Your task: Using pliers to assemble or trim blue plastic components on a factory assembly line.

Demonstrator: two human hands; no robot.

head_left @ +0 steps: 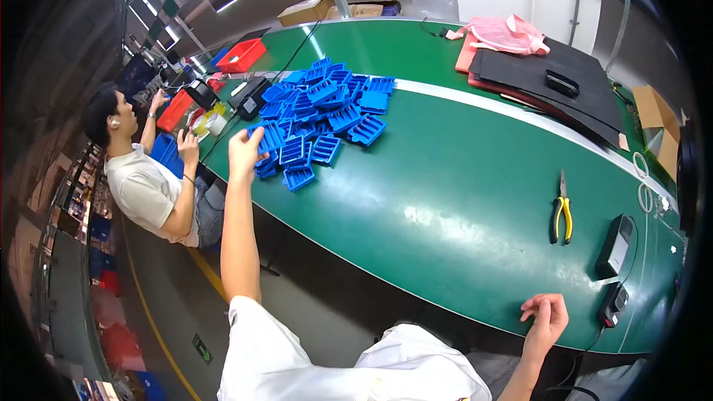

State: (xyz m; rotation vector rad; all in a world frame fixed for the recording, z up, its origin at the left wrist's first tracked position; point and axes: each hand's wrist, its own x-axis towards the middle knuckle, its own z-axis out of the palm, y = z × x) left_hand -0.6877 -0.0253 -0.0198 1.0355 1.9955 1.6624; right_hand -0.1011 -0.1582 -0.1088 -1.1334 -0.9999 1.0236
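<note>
Hands were empty: the left hand point(245, 152) reached, fingers loosely spread, touching the near edge of the blue trays point(319, 115) heaped on the green counter point(460, 178). Each tray's long axis pointed differently. The right hand point(546, 319) rested half-curled at the counter's near rim.

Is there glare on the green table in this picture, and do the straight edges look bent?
In the head view, ceiling light makes pale glare patches on the glossy green table surface, brightest near its middle; the table's near edge bows strongly toward the frame's rim, a fisheye effect; the corners fall into black vignette; the pile of blue plastic ribbed trays stays sharp, without blur.
</note>
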